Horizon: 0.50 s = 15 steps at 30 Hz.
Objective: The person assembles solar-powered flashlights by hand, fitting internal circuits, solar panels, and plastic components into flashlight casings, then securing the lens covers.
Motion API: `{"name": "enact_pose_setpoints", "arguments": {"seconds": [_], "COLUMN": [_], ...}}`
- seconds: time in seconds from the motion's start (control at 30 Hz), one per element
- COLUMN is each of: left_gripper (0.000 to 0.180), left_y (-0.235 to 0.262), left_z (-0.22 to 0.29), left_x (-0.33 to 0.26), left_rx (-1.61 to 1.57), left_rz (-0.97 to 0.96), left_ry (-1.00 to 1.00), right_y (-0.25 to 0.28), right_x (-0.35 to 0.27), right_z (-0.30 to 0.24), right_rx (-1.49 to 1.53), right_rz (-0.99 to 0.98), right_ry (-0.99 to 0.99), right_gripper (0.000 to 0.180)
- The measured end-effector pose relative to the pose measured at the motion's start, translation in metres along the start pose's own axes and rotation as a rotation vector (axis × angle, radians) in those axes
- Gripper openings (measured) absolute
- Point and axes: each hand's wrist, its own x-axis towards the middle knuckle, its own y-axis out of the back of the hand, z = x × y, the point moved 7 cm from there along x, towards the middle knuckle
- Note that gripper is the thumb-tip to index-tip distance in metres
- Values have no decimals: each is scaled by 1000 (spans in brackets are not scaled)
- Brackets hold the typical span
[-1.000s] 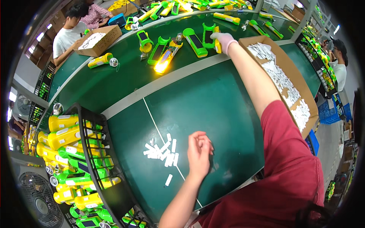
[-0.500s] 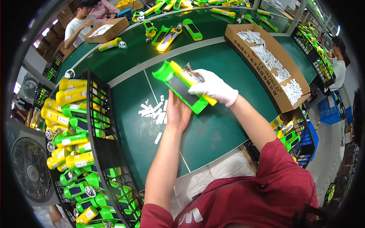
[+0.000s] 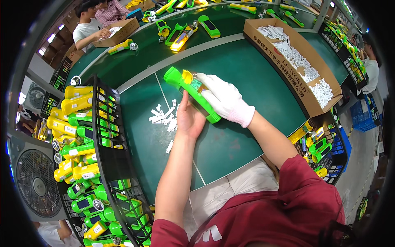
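Over the green work table [image 3: 251, 66] I hold a flashlight casing in two halves. My bare left hand [image 3: 191, 119] is closed around the green half [image 3: 174, 77] from below. My right hand [image 3: 228, 101], in a white glove, grips the yellow half [image 3: 187, 77] from above and presses it near the green one. Between the halves a bit of the inner parts shows, but most is hidden by the glove. Small white plastic pieces [image 3: 169, 120] lie scattered on the table just left of my left hand.
A black rack [image 3: 107, 164] full of yellow and green flashlights stands at left, beside a fan [image 3: 39, 186]. A long cardboard box [image 3: 288, 80] of white pieces lies at right, above another rack [image 3: 329, 164]. Open casings [image 3: 177, 37] lie on the far bench. People sit further off.
The yellow half has come over the green half, which has turned on its side. My right hand has shifted over the casing and covers more of it. The left hand stays around the green half.
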Motion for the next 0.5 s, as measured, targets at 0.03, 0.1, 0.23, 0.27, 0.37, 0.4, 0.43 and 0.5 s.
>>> {"name": "enact_pose_setpoints", "arguments": {"seconds": [0.03, 0.1, 0.23, 0.27, 0.37, 0.4, 0.43, 0.5], "left_gripper": [50, 51, 50, 50, 45, 44, 43, 42], "left_y": [-2, 2, 5, 9, 14, 17, 17, 12], "left_z": [1, 0, 2, 5, 9, 7, 6, 3], "left_x": [-1, -1, 2, 2, -1, 1, 2, 3], "left_rx": [-23, -54, -111, -117, -81, -81, -81, 22], "left_rz": [-5, -10, -41, 10, -32, -18, -1, 1], "left_ry": [-14, 20, 19, -35, -56, -51, -47, -81], "right_y": [5, 14, 32, 30, 8, 2, -2, -6], "right_x": [-2, -2, 7, 8, -3, -7, -10, -9], "right_z": [-5, -15, -10, -20, -50, -48, -48, -37], "right_rx": [59, -69, 48, -25, -238, -275, -308, -316], "right_rz": [60, 94, 188, 123, -50, 22, 93, 85], "right_ry": [81, 229, -37, 26, 80, 95, 110, 47], "right_gripper": [39, 31, 32, 35, 50, 46, 41, 41]}}
